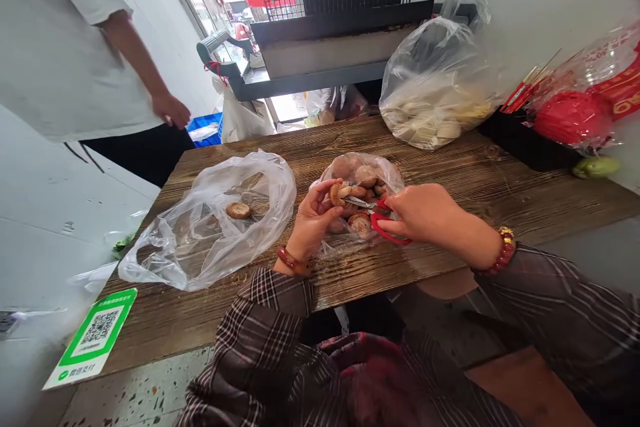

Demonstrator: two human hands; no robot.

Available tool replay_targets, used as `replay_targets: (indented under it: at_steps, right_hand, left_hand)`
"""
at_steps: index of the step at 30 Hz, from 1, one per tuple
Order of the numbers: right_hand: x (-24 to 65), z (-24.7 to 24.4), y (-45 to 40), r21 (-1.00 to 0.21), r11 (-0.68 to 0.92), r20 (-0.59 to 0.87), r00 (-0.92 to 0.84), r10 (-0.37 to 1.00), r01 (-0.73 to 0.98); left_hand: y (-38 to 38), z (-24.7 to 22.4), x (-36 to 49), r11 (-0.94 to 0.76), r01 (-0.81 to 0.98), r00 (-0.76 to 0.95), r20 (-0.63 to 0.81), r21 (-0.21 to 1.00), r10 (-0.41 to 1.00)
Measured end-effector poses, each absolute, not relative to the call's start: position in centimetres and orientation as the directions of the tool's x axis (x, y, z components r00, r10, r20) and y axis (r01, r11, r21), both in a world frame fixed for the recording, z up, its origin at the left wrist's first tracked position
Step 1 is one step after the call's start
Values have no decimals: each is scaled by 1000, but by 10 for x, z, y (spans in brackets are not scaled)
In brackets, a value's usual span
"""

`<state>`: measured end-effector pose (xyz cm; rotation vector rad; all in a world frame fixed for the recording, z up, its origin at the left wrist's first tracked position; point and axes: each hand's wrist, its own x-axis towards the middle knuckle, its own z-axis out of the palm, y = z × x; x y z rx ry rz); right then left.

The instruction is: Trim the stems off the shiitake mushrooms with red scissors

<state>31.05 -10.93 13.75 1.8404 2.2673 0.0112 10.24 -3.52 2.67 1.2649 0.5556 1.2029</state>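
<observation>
My left hand pinches a brown mushroom by its cap, the pale stem pointing right. In my right hand is a pair of scissors with red handles, its blades at the mushroom's stem. Below both hands lies a clear plastic bag holding several more mushrooms. Over to the left, a second clear bag is spread out on the wooden table, with a mushroom cap in it.
A large bag of pale food stands at the back right, beside a black box with skewers and red packaging. A green QR-code card lies at the left front corner. Another person stands at the left.
</observation>
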Motion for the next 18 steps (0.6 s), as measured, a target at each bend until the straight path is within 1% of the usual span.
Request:
replay_targets:
  at_steps: [5,8,11,13,14,16,18]
  right_hand:
    - [307,134,-107,139,228,-110,-214,971,964]
    - [314,125,-108,93,225,-81,-218,973,970]
    - [327,113,-112,21,193,-57,-192,980,981]
    - [338,104,-115,-65,172,-5,-173,985,983]
    - [342,99,-115,-131,161,42,-157,987,978]
    - [348,89,-112,-304,167,169,-119,978,938]
    - [348,80,-103,-484,219,292,-79,953,847]
  left_hand:
    - [-33,25,100,-128,-388,320,263,913,910]
    - [-33,27,99,-58,-426,333,217,903,918]
    - [-33,28,99,14,-463,357,172,886,918]
    - [-34,28,99,42,-496,348,154,867,925]
    - [-34,29,99,53,-511,343,147,858,928]
    - [-35,31,99,89,-524,360,126,847,925]
    - [-36,33,99,135,-522,397,99,842,913]
